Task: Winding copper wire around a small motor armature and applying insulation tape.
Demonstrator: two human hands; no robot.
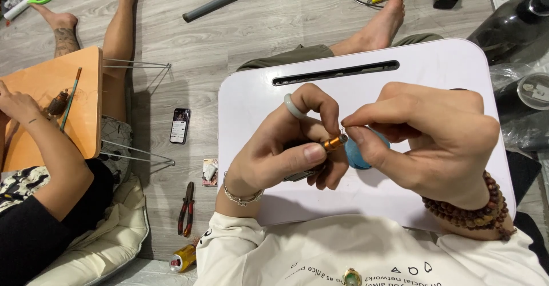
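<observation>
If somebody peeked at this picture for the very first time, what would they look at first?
Probably the two hands in the middle, over the white lap table: the left hand pinches a small copper-coloured cylinder while the right hand touches its tip, with something blue behind the fingers. Next, another person's arm at the orange table on the left, and a phone on the floor between.
</observation>
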